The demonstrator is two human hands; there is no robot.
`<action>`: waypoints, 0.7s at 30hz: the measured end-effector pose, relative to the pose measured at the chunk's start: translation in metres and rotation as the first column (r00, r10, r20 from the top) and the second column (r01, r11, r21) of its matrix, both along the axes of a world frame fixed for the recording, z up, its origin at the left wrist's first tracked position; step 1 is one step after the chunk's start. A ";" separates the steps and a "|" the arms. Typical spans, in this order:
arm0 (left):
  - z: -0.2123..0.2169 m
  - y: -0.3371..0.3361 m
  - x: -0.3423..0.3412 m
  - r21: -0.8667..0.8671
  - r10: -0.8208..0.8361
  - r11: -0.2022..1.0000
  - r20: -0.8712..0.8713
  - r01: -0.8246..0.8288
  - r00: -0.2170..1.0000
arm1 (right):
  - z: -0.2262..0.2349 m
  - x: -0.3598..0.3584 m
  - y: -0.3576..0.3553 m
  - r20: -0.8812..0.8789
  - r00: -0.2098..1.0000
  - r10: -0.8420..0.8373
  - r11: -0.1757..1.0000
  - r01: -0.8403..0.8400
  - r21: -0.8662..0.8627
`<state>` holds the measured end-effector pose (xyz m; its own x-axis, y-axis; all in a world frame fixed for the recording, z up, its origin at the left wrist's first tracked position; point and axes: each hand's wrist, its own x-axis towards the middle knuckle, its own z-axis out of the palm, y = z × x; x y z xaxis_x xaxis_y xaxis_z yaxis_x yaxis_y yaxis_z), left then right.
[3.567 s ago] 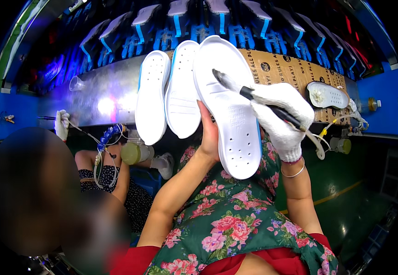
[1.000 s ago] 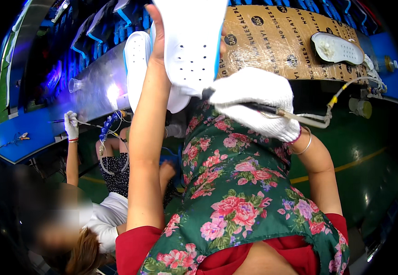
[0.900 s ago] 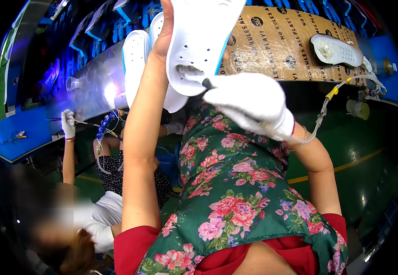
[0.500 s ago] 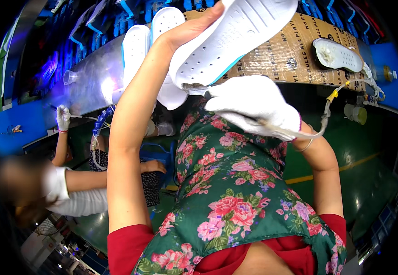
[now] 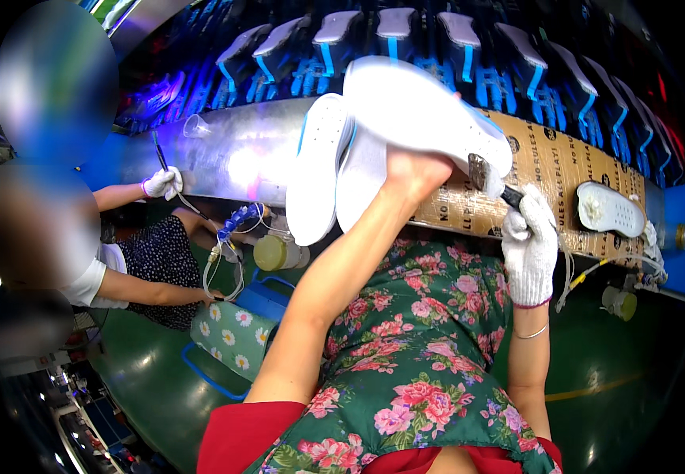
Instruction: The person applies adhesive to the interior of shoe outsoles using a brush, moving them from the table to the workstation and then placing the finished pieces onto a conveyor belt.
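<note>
Nearest me, below the cardboard sheet [image 5: 551, 162], my lap in its green floral apron [image 5: 413, 371] filled the lower view. From it my bare left hand [image 5: 413, 170] rose and was closed on the underside of a white shoe sole [image 5: 425, 110], holding it up in front of that sheet's left end. The sole looked long and rounded, plain white, with a pale blue edge along its far side. My gloved right hand [image 5: 528, 245], just right of the sole, was wrapped tight around a dark-handled brush [image 5: 491, 180], whose bristles touched the sole's right end. Left of the held sole, two more white soles [image 5: 334, 178] hung side by side. Another sole [image 5: 609, 209] lay on the sheet's right end. Beyond the sheet stood a row of grey moulds [image 5: 394, 28].
</note>
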<state>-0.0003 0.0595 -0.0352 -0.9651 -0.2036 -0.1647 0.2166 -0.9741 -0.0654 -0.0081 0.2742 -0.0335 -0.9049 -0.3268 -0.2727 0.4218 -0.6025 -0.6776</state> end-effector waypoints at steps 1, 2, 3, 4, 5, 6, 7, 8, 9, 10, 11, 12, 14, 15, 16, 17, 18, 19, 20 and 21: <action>-0.012 0.002 0.013 -0.219 0.011 0.976 -0.040 -0.020 0.999 | -0.003 -0.001 0.000 0.023 1.000 -0.004 1.000 0.004 -0.014; -0.017 0.001 0.029 -0.160 -0.031 0.987 -0.036 0.025 0.999 | -0.008 0.001 -0.001 0.041 0.999 0.003 1.000 -0.002 -0.027; -0.021 0.000 0.046 -0.095 -0.074 0.993 -0.028 0.071 0.997 | -0.012 0.002 -0.002 0.071 0.997 0.002 0.999 0.001 -0.040; -0.025 0.001 0.063 -0.031 -0.115 0.993 -0.024 0.114 0.993 | -0.014 0.001 -0.003 0.054 0.998 0.017 0.998 -0.014 -0.064; -0.033 0.006 0.084 -0.080 -0.258 0.966 -0.253 0.245 0.933 | -0.019 0.001 -0.002 0.043 0.998 0.044 0.996 -0.040 -0.077; -0.033 0.012 0.095 -0.121 -0.334 0.941 -0.194 0.315 0.923 | -0.023 0.004 -0.001 0.044 0.996 0.075 0.994 -0.071 -0.084; -0.033 0.020 0.104 -0.154 -0.407 0.909 -0.132 0.387 0.904 | -0.025 0.004 -0.002 -0.002 0.996 0.092 0.995 -0.092 -0.049; -0.044 0.029 0.110 -0.091 -0.421 0.906 -0.073 0.414 0.904 | -0.027 0.006 -0.003 -0.045 0.993 0.113 0.993 -0.114 -0.011; -0.050 0.034 0.112 -0.019 -0.421 0.907 -0.105 0.421 0.901 | -0.027 0.006 -0.005 -0.082 0.988 0.129 0.992 -0.128 0.014; -0.055 0.041 0.116 -0.026 -0.394 0.919 -0.096 0.393 0.914 | -0.027 0.007 -0.004 -0.110 0.983 0.146 0.989 -0.142 0.037; -0.049 0.046 0.117 -0.037 -0.369 0.929 -0.086 0.368 0.925 | -0.025 0.007 -0.005 -0.139 0.977 0.160 0.986 -0.153 0.060; -0.047 0.050 0.116 -0.036 -0.340 0.941 -0.100 0.338 0.935 | -0.024 0.007 -0.004 -0.163 0.973 0.163 0.985 -0.151 0.083; -0.045 0.057 0.114 -0.037 -0.321 0.947 -0.066 0.319 0.945 | -0.021 0.006 -0.001 -0.237 0.959 0.156 0.982 -0.125 0.142; -0.045 0.059 0.113 0.026 -0.339 0.939 -0.084 0.342 0.937 | -0.018 0.006 0.002 -0.270 0.951 0.150 0.979 -0.105 0.175; -0.046 0.059 0.117 0.004 -0.327 0.943 -0.165 0.332 0.930 | -0.017 0.007 0.003 -0.297 0.942 0.155 0.973 -0.092 0.213; -0.048 0.061 0.116 -0.009 -0.290 0.956 -0.172 0.293 0.942 | -0.010 0.007 0.004 -0.344 0.925 0.161 0.961 -0.067 0.269; -0.050 0.063 0.111 -0.034 -0.257 0.966 -0.192 0.255 0.947 | -0.002 0.007 0.002 -0.395 0.902 0.174 0.947 -0.043 0.319; -0.052 0.065 0.110 -0.049 -0.241 0.971 -0.173 0.236 0.955 | 0.008 0.014 -0.002 -0.425 0.884 0.195 0.934 -0.035 0.355; -0.049 0.066 0.109 -0.077 -0.225 0.973 -0.118 0.217 0.967 | 0.019 0.019 -0.008 -0.459 0.864 0.209 0.920 -0.015 0.391; -0.047 0.066 0.109 -0.111 -0.212 0.973 -0.059 0.205 0.976 | 0.027 0.021 -0.011 -0.504 0.826 0.252 0.914 -0.032 0.404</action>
<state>0.1083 0.1250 -0.0819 -0.9964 -0.0094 -0.0842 0.0068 -0.9995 0.0308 0.0129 0.2627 -0.0065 -0.8906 -0.4397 0.1163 -0.0138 -0.2293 -0.9732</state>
